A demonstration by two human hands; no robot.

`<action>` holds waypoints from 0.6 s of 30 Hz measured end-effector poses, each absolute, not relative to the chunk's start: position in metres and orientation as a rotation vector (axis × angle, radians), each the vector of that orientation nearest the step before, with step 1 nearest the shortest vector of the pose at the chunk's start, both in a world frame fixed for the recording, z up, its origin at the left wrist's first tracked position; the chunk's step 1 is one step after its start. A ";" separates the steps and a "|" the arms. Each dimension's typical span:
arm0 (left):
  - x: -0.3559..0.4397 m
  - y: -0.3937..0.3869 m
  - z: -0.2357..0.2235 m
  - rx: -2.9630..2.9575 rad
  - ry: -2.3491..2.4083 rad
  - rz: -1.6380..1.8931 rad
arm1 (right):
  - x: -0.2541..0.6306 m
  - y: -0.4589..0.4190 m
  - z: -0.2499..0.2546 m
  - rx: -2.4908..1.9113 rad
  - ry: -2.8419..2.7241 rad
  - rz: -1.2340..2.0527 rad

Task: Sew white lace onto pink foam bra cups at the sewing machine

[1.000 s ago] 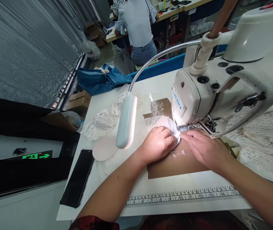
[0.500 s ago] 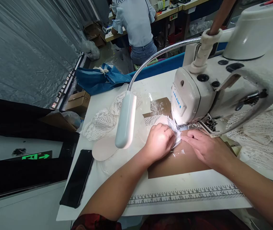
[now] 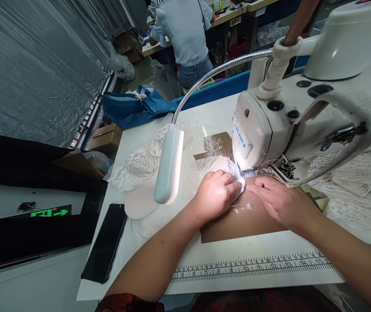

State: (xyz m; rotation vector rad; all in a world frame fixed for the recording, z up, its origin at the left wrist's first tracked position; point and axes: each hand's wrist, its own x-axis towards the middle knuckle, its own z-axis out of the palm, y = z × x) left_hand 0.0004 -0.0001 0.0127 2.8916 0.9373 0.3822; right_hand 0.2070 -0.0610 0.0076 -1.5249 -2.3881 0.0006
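Nearest runs a ruler strip (image 3: 250, 267). Beyond it, over a brown sheet (image 3: 237, 227), the left hand (image 3: 217, 193) grips a white lace piece (image 3: 218, 164) beside the sewing machine (image 3: 253, 130)'s foot; the right hand (image 3: 278, 200) reaches toward its edge (whether pinching anything, I cannot tell). Farther off, a co-worker (image 3: 187, 34) sits facing away.

A sewing workshop, its trade told by a sewing machine (image 3: 255, 130) at two o'clock, heaped lace (image 3: 351, 182) at three, a ruler (image 3: 250, 268) along the table (image 3: 133, 281) at five, and a co-worker (image 3: 188, 37) seated at another workbench (image 3: 229, 18) at twelve.
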 end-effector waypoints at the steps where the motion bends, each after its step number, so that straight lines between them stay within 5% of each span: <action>1: 0.000 0.000 0.014 2.883 0.937 0.378 | 0.207 -0.061 0.008 -1.544 -2.374 0.008; 18: 0.005 -0.008 0.024 2.808 0.995 0.179 | 0.202 -0.060 -0.004 -1.379 -2.406 -0.173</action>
